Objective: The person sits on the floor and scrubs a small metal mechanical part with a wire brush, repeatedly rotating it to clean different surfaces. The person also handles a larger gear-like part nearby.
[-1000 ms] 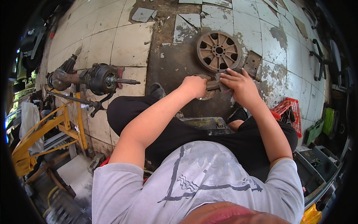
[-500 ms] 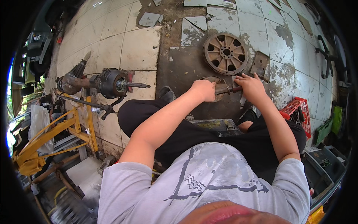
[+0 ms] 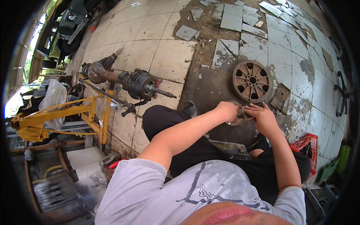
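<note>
Low over the floor in front of me, a metal rod-like part spans the gap between my hands. My left hand is closed around its left end, the fingers curled in a fist. The fingers of my right hand press together over the other end and hide most of it, so its exact kind does not show. Under my left hand lies a round metal disc, partly covered. A toothed, spoked flywheel lies flat just beyond both hands. To its right rests a flat metal bracket with holes.
At left a rusty axle assembly stands by a yellow metal frame. A dark, scuffed case sits between my legs. A red plastic crate is at right. Broken tiles lie on the far floor.
The view has swung so that the scene sits lower and more to the right. My right hand has come closer to my left and covers more of the metal part.
</note>
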Tool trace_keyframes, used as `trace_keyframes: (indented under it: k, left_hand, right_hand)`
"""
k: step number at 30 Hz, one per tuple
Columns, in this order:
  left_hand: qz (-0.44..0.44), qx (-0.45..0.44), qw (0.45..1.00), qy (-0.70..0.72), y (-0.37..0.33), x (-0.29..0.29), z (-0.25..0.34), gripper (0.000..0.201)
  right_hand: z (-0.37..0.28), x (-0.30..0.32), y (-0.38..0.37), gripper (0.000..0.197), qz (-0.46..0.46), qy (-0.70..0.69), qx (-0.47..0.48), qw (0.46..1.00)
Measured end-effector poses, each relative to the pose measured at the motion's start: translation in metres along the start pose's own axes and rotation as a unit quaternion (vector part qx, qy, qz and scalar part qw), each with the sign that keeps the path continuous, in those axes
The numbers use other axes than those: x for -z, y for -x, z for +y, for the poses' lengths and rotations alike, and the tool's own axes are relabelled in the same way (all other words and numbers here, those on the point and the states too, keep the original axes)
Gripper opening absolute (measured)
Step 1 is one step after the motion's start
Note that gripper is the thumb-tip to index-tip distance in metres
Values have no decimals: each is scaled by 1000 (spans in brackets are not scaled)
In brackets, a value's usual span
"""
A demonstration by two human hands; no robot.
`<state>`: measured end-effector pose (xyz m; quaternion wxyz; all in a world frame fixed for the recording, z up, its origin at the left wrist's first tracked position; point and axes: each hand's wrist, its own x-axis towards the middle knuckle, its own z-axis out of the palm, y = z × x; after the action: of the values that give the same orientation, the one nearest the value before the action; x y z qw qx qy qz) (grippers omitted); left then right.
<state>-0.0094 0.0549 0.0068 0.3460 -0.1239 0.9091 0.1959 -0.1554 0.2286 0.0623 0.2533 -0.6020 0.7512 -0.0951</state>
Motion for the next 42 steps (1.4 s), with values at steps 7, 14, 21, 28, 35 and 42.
trace_keyframes:
  k: [7,14,21,28,35,42]
  left_hand:
    - [0,-7,1000,-3,0,-6,4,64]
    - [14,-3,1000,-5,0,-8,0,64]
    - [25,8,1000,-8,-3,1,1,53]
    - [25,2,999,-20,-3,-1,1,50]
    - [26,-2,1000,-14,1,-4,2,53]
    - [27,6,1000,-3,-1,-7,0,56]
  right_hand:
    - [16,12,-3,49,-19,41,-32,998]
    - [24,1,2,47,-89,123,-102,983]
    - [11,-8,9,60,-28,23,-38,999]
    - [13,12,2,63,-41,-34,22,998]
    - [0,19,7,49,16,-28,-16,999]
    - [20,3,-1,51,-45,105,-101,988]
